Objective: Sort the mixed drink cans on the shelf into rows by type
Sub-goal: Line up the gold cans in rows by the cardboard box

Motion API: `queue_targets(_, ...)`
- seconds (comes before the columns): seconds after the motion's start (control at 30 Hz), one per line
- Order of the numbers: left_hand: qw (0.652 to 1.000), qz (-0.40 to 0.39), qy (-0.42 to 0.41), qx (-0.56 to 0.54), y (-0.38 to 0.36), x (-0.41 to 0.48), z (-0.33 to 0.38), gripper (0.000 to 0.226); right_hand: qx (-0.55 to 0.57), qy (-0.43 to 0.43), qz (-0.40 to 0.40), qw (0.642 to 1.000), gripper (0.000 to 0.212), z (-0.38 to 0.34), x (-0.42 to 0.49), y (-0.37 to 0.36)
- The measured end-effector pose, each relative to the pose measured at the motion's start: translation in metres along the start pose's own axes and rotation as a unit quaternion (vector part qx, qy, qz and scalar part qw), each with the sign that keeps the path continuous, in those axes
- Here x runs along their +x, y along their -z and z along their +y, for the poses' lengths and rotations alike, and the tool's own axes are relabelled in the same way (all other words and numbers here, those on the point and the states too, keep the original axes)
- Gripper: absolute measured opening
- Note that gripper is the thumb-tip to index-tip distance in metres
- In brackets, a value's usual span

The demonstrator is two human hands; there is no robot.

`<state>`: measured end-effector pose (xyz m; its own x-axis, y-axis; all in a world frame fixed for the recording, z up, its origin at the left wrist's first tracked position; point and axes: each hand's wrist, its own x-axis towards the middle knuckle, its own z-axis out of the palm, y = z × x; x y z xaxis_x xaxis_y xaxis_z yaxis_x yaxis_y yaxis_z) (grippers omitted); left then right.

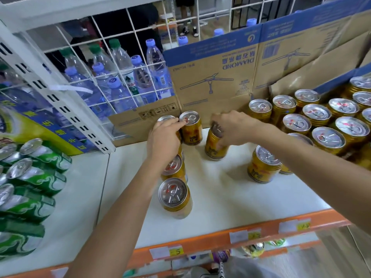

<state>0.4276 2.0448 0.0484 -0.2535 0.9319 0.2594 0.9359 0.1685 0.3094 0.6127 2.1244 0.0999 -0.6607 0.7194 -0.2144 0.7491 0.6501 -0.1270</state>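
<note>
Gold drink cans stand on the white shelf [220, 189]. My left hand [163, 137] grips the top of a gold can [165, 118] at the back of a left column, beside another gold can [190, 128] against the cardboard. Two more gold cans [173, 169] [175, 197] stand in front of it in the same column. My right hand [232, 127] grips the top of a gold can [214, 145] in the middle of the shelf. A single gold can [262, 164] stands further right. Green cans [30, 177] lie stacked at the left.
A block of several gold cans [319, 121] fills the right side. An upside-down cardboard box [216, 77] lines the back. Water bottles [128, 77] stand behind a white wire grid [96, 57]. The orange shelf edge [241, 235] carries price tags.
</note>
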Motion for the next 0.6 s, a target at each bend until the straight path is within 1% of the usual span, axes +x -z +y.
queue_targets(0.07, 1.000, 0.003, 0.001, -0.005, -0.001, 0.000, 0.000, 0.057, 0.036, 0.035, 0.002, 0.999, 0.066, -0.015, 0.005, -0.006)
queue_targets(0.13, 1.000, 0.003, 0.002, -0.004, -0.001, 0.000, 0.001, 0.057, 0.044, 0.074, 0.020, 0.996, 0.069, -0.027, 0.007, -0.012)
queue_targets(0.2, 1.000, 0.001, 0.001, 0.000, 0.000, -0.001, 0.000, 0.058, 0.053, 0.090, 0.033, 0.994, 0.072, -0.033, 0.009, -0.016)
queue_targets(0.27, 1.000, 0.001, -0.003, 0.002, 0.001, -0.001, 0.000, 0.058, 0.064, 0.097, 0.029, 0.993, 0.075, -0.033, 0.010, -0.018)
queue_targets(0.33, 1.000, 0.008, 0.003, 0.001, 0.001, -0.003, 0.001, 0.057, 0.070, 0.107, 0.019, 0.992, 0.072, -0.030, 0.011, -0.017)
queue_targets(0.47, 1.000, 0.017, 0.022, 0.010, 0.003, -0.003, 0.003, 0.052, 0.079, 0.136, 0.020, 0.987, 0.058, -0.026, 0.011, -0.016)
queue_targets(0.6, 1.000, 0.010, 0.018, 0.012, 0.003, -0.002, 0.004, 0.051, 0.084, 0.151, 0.029, 0.985, 0.055, -0.032, 0.015, -0.019)
